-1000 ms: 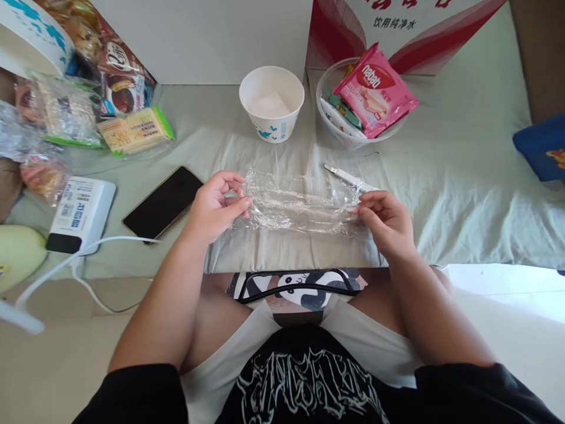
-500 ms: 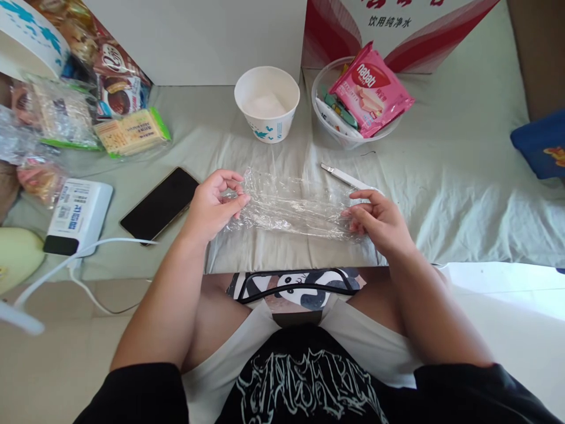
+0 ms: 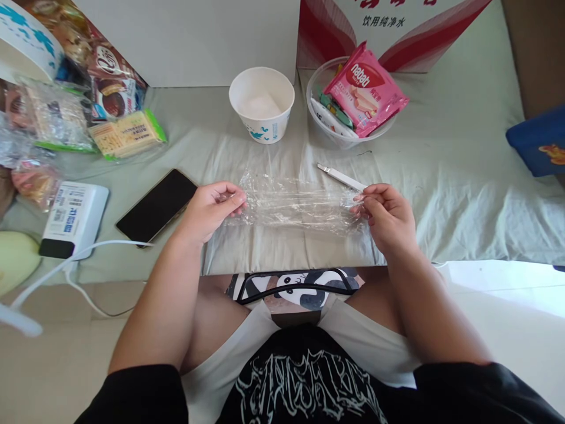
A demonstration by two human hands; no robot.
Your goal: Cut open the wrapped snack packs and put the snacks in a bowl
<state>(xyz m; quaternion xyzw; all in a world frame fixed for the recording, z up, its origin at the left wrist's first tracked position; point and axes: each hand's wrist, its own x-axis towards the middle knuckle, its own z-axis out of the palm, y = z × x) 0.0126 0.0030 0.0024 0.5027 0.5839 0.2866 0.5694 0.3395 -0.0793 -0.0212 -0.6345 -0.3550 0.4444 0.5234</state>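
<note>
A crumpled sheet of clear plastic film (image 3: pixel 295 203) stretches between my two hands, just over the cloth-covered surface. My left hand (image 3: pixel 214 209) pinches its left end between thumb and fingers. At the right end, my right hand (image 3: pixel 386 215) grips the film with thumb and bent fingers. A white craft knife (image 3: pixel 339 175) with its narrow blade pointing left lies behind the film, its handle end close to my right fingertips. Farther back stands a white paper bowl (image 3: pixel 262 109) with blue print and something whitish at its bottom.
A clear plastic bowl (image 3: pixel 353 138) holds a pink wafer packet (image 3: pixel 366 91) and other wrapped items. On the left are a black phone (image 3: pixel 156 206), a white power bank (image 3: pixel 75 218) with a cable, and several packaged snacks (image 3: pixel 128 134). Large boxes (image 3: pixel 198 44) stand behind. A blue object (image 3: pixel 536 141) sits far right.
My fingers have closed more firmly on both ends of the film, and it looks pulled flatter. My right hand has shifted slightly right. The whole view has moved a little.
</note>
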